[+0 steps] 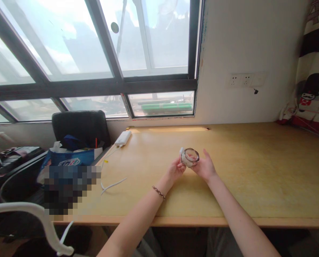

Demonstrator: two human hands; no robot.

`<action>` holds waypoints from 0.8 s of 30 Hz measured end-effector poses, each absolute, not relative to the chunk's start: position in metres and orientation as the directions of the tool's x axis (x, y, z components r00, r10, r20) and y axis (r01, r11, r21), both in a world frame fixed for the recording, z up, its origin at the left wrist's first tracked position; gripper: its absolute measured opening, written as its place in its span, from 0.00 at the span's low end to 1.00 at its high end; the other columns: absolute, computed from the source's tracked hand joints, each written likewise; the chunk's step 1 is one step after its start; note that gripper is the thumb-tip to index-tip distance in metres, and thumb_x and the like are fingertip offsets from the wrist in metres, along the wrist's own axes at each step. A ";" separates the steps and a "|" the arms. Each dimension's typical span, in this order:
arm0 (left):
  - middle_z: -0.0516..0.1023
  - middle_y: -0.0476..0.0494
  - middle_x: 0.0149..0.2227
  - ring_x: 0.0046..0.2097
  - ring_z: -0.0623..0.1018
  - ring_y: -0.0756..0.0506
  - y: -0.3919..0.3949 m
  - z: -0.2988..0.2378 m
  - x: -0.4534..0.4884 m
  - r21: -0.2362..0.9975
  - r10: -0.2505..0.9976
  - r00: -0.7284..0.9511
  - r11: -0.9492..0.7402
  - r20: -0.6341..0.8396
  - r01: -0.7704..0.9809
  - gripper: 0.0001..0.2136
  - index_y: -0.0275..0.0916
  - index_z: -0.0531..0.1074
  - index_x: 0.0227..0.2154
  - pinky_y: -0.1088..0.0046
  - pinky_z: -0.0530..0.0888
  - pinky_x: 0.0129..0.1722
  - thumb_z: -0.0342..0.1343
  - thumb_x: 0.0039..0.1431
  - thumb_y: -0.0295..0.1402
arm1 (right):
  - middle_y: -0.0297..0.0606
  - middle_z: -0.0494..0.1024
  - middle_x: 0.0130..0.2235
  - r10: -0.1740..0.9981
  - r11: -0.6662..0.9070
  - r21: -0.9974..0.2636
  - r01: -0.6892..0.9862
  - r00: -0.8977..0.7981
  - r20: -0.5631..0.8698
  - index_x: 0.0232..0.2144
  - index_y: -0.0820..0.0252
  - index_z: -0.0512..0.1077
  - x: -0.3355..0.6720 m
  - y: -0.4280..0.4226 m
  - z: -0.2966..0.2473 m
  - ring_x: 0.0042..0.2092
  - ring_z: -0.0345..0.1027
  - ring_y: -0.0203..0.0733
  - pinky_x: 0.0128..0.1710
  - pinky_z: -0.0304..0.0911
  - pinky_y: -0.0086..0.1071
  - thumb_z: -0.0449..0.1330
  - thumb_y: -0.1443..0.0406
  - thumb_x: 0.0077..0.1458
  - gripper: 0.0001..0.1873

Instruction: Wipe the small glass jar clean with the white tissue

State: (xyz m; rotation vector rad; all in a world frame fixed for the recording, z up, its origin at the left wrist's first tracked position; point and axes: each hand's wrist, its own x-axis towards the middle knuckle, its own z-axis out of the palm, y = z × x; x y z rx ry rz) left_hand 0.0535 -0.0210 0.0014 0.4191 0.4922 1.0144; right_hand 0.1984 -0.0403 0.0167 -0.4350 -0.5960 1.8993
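Note:
Above the table, a small clear glass cup [192, 154] with a dark, wavy-looking rim is held between both hands, its mouth tilted toward me. On its left side is a white part [182, 151]; whether this is a handle or a piece of cloth or tissue, I cannot tell. My left hand [176, 168], below a braided bracelet on the wrist, has its fingers closed on the cup's left side. From the right, my right hand [205, 167] supports the cup underneath, its thumb sticking up and away from the glass. Its other fingers are partly hidden.
The wooden table [256, 178] reaches to the wall and window. A white power bank [123, 138] with a white cable [114, 185] lies at its left edge. Beyond that edge stand a black chair [80, 125] and a blue bag [68, 157]. A white curved tube [28, 207] is at lower left.

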 end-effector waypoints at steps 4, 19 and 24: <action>0.63 0.54 0.18 0.15 0.55 0.61 -0.018 0.000 0.053 0.523 0.876 0.450 0.469 -0.173 -0.712 0.05 0.34 0.67 0.26 0.87 0.56 0.13 0.53 0.51 0.31 | 0.40 0.74 0.38 0.957 -0.247 -0.600 -0.761 -0.289 -0.027 0.39 0.63 0.67 0.194 -0.040 0.019 0.34 0.68 0.36 0.31 0.63 0.28 0.52 0.62 0.51 0.14; 0.60 0.54 0.14 0.13 0.51 0.60 -0.025 -0.004 0.056 0.660 0.614 0.749 0.673 -0.248 -0.333 0.15 0.33 0.67 0.26 0.84 0.46 0.12 0.50 0.50 0.44 | 0.30 0.66 0.12 0.874 -0.481 -0.626 -0.614 -0.391 -0.288 0.19 0.63 0.67 0.202 -0.042 0.018 0.15 0.57 0.31 0.18 0.55 0.26 0.51 0.59 0.49 0.15; 0.63 0.53 0.15 0.14 0.55 0.59 -0.025 -0.007 0.061 0.725 0.673 0.685 0.615 -0.278 -0.310 0.16 0.33 0.67 0.27 0.83 0.48 0.13 0.51 0.48 0.45 | 0.27 0.61 0.10 0.863 -0.504 -0.579 -0.641 -0.406 -0.302 0.16 0.62 0.63 0.204 -0.039 0.012 0.12 0.51 0.27 0.16 0.53 0.24 0.51 0.57 0.50 0.17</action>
